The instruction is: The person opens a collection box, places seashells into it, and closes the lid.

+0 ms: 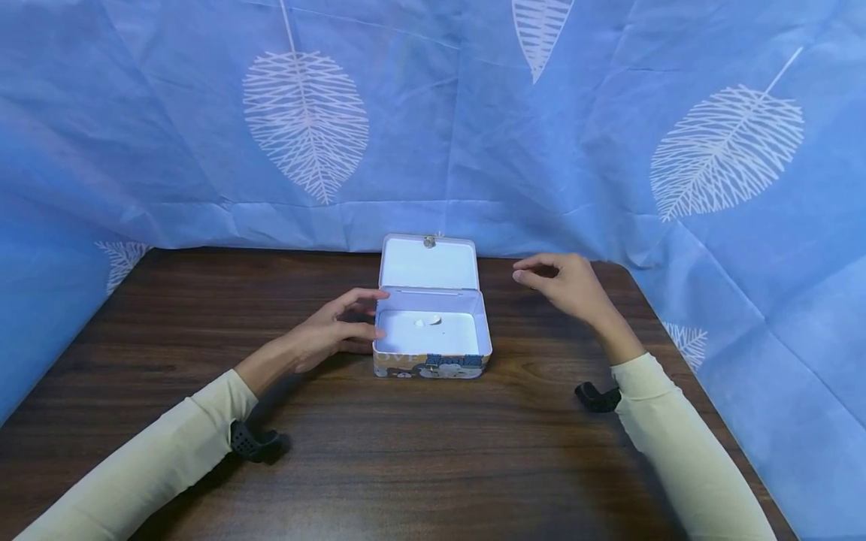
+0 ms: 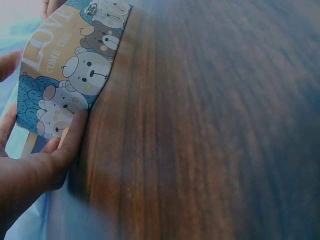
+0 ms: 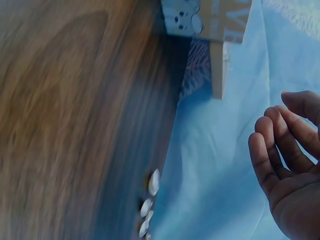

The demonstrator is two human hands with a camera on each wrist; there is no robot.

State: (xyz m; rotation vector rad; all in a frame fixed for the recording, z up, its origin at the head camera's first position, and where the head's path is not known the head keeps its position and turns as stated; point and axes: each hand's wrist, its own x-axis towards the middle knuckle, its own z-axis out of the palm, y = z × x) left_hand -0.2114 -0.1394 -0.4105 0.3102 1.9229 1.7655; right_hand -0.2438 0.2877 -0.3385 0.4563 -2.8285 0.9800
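one wrist view alone shows the tin (image 2: 70,75) bears.

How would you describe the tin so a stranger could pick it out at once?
On the dark wooden table, look to the middle near the blue leaf-print cloth. The tin sits there between two hands, the left hand touching its side. It is the only box: lid open, pale inside, cartoon bears outside.
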